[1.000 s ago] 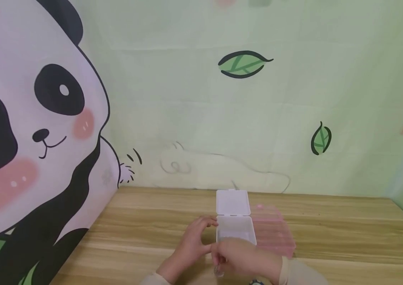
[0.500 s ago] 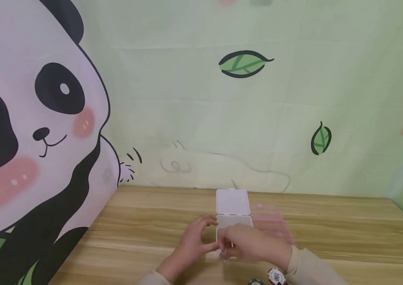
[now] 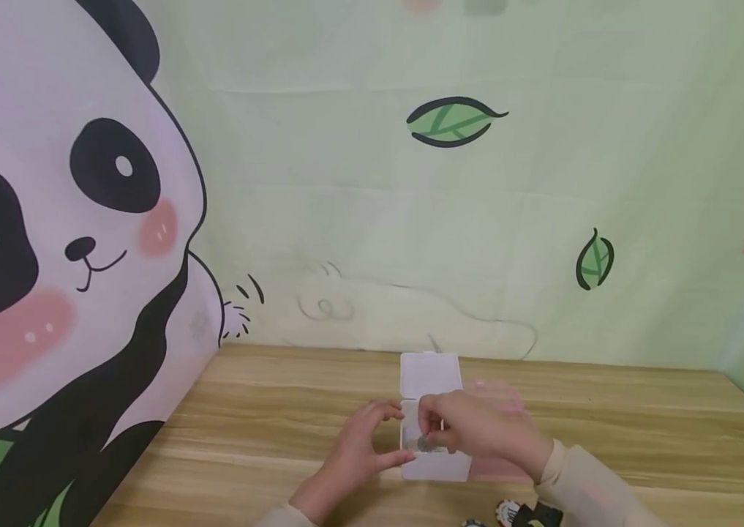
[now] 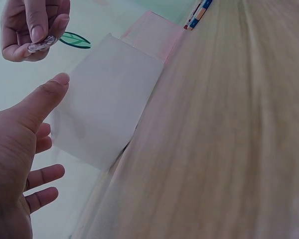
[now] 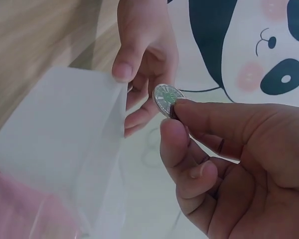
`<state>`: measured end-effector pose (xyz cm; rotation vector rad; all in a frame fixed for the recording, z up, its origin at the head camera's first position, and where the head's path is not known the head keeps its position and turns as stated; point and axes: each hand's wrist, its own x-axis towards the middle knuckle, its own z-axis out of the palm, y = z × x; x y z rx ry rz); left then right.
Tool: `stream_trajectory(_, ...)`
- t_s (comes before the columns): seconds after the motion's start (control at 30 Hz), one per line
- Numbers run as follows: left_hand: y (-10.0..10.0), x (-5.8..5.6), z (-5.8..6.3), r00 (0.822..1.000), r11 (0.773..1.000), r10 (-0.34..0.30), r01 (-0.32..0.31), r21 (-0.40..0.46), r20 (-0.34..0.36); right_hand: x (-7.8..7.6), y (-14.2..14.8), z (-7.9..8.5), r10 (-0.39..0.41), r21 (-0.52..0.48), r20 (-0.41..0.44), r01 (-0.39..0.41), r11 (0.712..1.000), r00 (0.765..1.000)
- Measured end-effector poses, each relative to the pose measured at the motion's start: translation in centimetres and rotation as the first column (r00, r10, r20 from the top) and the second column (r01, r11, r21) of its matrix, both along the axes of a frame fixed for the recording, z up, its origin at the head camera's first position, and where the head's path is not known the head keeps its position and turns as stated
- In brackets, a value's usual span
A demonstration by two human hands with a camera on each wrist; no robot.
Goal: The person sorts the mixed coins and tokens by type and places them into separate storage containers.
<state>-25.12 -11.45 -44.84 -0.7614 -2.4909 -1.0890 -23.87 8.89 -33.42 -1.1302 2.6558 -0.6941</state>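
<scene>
My right hand (image 3: 470,424) pinches a round silvery coin (image 5: 165,99) between thumb and fingertips, over the white box (image 3: 434,468). Greenish markings show on the coin's face in the right wrist view. The box's lid (image 3: 429,375) stands open at its far side. At the box's left side, my left hand (image 3: 365,443) is spread loosely in a C shape. Its thumb tip lies at the near left corner of the rim and its index fingertip at the far left corner. My right hand hides part of the box's inside.
Right of the white box is a pink translucent box (image 3: 497,468), partly behind my right forearm. Chips with patterned edges (image 3: 507,512) and a black item (image 3: 546,514) lie at the table's near edge. A panda-printed cloth backdrop (image 3: 345,219) rises behind the wooden table (image 3: 641,424).
My right hand has carried the coin forward and slightly right, from in front of the white box to over it. The left hand has stayed put. The chips have come into view.
</scene>
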Motion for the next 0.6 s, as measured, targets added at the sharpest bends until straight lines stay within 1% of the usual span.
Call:
stream_trajectory(0.27,0.0,0.0,0.0,1.0,1.0,0.005,-0.005,-0.011,0.013,-1.0,0.2,-0.5,-0.057,0.002,-0.015,0.057,0.998,0.998)
stream_trajectory(0.37,0.0,0.0,0.0,1.0,1.0,0.004,-0.004,-0.007,0.015,-1.3,0.2,-1.1,-0.078,0.025,-0.036,0.079,0.997,0.996)
stream_trajectory(0.5,0.0,0.0,-0.1,1.0,1.0,0.002,-0.002,-0.003,0.005,-1.7,0.2,-2.3,-0.101,0.057,-0.07,0.105,0.993,0.992)
stream_trajectory(0.6,0.0,0.0,-0.1,1.0,1.0,-0.002,0.002,0.0,-0.007,-2.1,0.1,-3.2,-0.112,0.058,-0.085,0.117,0.991,0.99)
